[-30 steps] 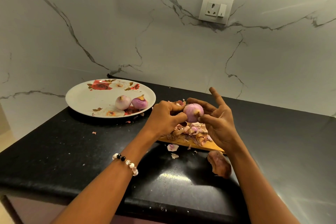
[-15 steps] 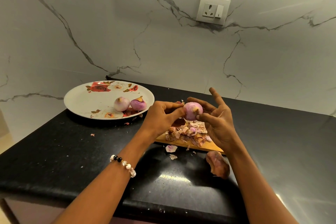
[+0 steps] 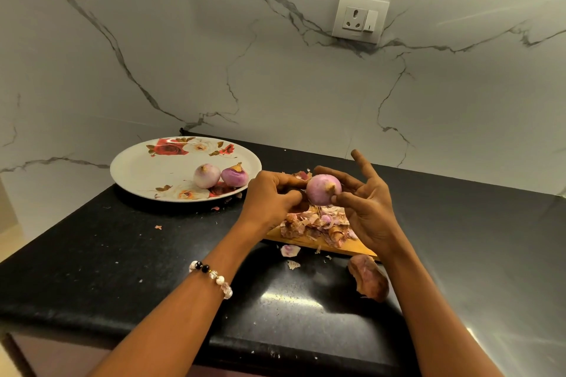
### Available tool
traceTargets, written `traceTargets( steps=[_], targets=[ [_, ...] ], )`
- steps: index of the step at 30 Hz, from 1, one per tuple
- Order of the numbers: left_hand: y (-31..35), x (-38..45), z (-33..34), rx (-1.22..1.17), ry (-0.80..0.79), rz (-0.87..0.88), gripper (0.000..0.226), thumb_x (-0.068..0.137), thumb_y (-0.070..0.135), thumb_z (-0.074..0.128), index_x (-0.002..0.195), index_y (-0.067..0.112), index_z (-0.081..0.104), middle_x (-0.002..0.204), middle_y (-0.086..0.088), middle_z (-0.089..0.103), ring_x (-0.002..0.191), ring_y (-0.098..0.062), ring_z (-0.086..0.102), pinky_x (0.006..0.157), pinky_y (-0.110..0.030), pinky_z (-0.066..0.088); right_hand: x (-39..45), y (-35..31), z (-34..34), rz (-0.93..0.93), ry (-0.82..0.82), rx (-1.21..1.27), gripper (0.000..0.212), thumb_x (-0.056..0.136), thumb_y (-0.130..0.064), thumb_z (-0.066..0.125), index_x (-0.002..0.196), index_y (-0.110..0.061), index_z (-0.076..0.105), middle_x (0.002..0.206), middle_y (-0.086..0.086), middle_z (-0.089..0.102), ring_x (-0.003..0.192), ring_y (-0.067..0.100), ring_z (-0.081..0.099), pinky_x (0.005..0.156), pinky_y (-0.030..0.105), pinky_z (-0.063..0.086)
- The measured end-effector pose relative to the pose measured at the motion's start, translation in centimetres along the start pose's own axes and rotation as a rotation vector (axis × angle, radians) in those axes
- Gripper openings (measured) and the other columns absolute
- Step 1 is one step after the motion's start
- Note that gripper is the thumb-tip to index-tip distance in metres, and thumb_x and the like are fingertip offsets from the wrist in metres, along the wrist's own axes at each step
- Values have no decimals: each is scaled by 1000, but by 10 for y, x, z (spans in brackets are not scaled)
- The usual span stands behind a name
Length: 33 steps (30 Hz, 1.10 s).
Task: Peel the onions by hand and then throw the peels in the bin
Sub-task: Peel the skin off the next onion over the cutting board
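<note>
Right hand (image 3: 366, 211) pinches a peeled onion (image 3: 323, 189) between thumb and fingers, other fingers spread, above the cutting board (image 3: 318, 243). Left hand (image 3: 271, 197), fingers curled, touches the onion's left side, apparently gripping a peel. Peels (image 3: 315, 223) lie heaped on the board. Left of the board, a plate (image 3: 147, 171) holds two onions (image 3: 220, 175).

No readable text, label, brand, number or sign appears on anything in view.
</note>
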<state>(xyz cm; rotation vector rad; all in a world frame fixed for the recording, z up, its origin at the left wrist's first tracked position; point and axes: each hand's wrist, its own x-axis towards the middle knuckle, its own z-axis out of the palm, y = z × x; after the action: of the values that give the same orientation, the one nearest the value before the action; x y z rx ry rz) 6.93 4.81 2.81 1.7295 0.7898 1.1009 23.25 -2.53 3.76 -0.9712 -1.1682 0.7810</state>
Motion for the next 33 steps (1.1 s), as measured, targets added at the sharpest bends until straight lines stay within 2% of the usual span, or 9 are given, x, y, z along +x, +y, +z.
traceTargets(
  steps=[4,7,12,16,20,23,25,30,33],
  targets=[
    [5,-2,0,-58,18,-29,18,90,16,62,104,9,71,89,-9,73,72,-17,72,75,-38,60,0,-1,1,6,34,23,101,72,4,66,155,-17,13,116,18,69,111,32,65,87,37,57],
    [8,-3,0,-77,-11,-29,25,87,27,62,104,10,71,87,-7,73,72,-18,72,71,-39,60,1,-1,1,2,38,40,97,76,8,63,155,-17,13,116,18,69,111,32,65,86,36,57],
    [5,-2,0,-27,-9,6,25,83,6,69,108,8,70,90,-7,73,71,-17,72,69,-37,61,1,-1,-1,10,39,155,97,72,8,62,154,-16,16,115,22,68,111,34,65,82,34,57],
    [1,0,-2,52,71,-31,17,90,4,61,103,8,70,93,-7,73,73,-13,71,71,-27,59,5,-1,-5,97,140,360,94,65,14,67,148,-8,28,109,24,65,97,30,70,81,44,59],
    [-2,0,-1,289,115,88,25,91,0,57,107,11,71,109,-1,69,97,-9,64,81,-11,47,4,-3,-5,222,233,404,45,76,-8,70,115,-8,47,134,31,48,96,33,68,70,39,60],
    [-1,1,0,329,170,172,19,89,19,67,103,9,73,100,-2,71,85,-7,62,68,-5,42,3,-3,-4,292,257,404,14,91,-12,60,101,-3,58,129,33,52,102,37,64,75,38,60],
    [-1,1,1,321,197,208,20,88,23,67,99,8,74,89,-3,73,71,-5,62,58,-6,43,2,-4,-3,303,256,395,16,89,-13,62,101,-3,62,122,31,57,103,38,64,78,38,59],
    [0,0,0,290,158,269,37,87,-6,55,118,14,64,94,-1,73,78,-8,69,71,-21,57,3,-3,0,302,268,328,18,89,-16,63,103,-4,65,116,26,61,104,36,65,79,36,59],
    [-1,-1,2,242,143,286,23,94,9,56,114,14,65,95,-1,72,70,-11,69,61,-21,57,3,-1,0,273,238,300,25,85,-17,66,105,-2,66,111,22,64,97,32,67,71,34,61]
  ],
)
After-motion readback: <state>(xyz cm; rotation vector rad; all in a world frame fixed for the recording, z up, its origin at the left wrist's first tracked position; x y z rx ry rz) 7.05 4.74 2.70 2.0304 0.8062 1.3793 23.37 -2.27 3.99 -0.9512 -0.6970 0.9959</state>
